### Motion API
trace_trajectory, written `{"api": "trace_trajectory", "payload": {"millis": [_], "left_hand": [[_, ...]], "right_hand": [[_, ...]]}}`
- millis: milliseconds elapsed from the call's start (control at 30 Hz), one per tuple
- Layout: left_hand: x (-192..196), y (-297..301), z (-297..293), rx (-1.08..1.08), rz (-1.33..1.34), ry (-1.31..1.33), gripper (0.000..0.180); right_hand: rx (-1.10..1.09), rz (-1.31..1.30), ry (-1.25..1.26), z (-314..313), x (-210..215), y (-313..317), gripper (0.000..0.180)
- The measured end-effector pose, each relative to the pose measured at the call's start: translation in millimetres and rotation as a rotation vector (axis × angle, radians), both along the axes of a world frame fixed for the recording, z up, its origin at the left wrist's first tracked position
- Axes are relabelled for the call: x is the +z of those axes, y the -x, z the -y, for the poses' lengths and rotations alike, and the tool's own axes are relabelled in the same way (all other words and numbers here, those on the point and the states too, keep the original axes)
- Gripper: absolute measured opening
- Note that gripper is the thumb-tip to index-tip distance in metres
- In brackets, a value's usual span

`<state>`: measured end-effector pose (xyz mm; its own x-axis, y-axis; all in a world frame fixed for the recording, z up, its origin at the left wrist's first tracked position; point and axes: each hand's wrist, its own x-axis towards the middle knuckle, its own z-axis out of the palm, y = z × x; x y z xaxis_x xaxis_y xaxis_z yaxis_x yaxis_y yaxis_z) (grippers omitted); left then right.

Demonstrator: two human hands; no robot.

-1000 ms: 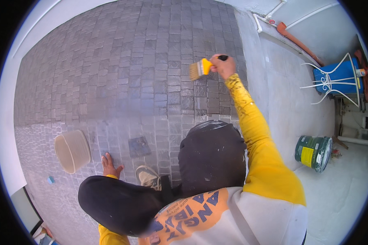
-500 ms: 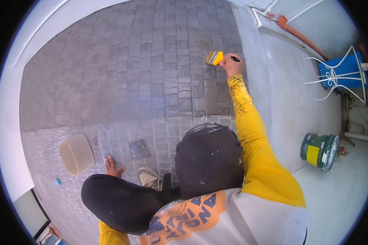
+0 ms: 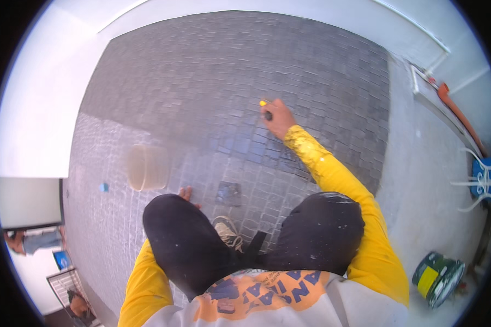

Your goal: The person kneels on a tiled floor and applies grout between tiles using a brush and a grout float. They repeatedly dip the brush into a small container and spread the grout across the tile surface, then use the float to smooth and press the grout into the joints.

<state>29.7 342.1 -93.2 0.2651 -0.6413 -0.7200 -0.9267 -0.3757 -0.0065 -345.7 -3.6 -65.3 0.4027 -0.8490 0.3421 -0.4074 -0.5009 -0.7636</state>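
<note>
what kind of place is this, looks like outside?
Most likely an outdoor yard or driveway being coated. The ground is grey block paving bordered by white walls, a paint can stands on the concrete strip at the right, and the right hand works a yellow brush on the pavers.

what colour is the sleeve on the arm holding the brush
Yellow, flecked with paint, on the long sleeve of the right hand; head view.

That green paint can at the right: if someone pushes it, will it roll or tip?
The green paint can looks tilted in this bent view; if truly on its side, its round wall could roll on the smooth pale floor. Its fill is hidden, so weight is uncertain. It probably stays rigid when gripped.
</note>
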Motion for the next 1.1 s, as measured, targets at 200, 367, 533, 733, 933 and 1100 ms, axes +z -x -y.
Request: {"api": "trace_trajectory", "payload": {"millis": [200,367,533,733,933,1100], "left_hand": [[12.1,34.0,-27.2,0.031,-0.061,0.122,0.115],[9.8,47.8,-8.0,0.072,-0.090,0.184,0.116],[10.8,49.5,-2.1,0.073,-0.091,0.207,0.117],[-7.4,13.5,-22.6,0.009,-0.072,0.158,0.117],[-28.7,-31.5,-13.4,-0.180,-0.117,0.198,0.121],[-29.5,-27.8,-12.4,-0.110,-0.040,0.134,0.121]], "right_hand": [[-0.427,0.384,-0.583,78.2,-53.6,188.2,0.029],[-0.792,-0.480,0.121,130.4,-65.7,307.7,0.027],[-0.422,-0.722,-0.003,120.7,-60.3,47.5,0.030],[0.098,0.389,-0.199,67.0,-20.1,-73.1,0.016],[-0.720,0.528,-0.340,92.0,-5.5,205.9,0.017],[-0.706,-0.098,-0.090,24.2,24.0,347.4,0.020]]}}
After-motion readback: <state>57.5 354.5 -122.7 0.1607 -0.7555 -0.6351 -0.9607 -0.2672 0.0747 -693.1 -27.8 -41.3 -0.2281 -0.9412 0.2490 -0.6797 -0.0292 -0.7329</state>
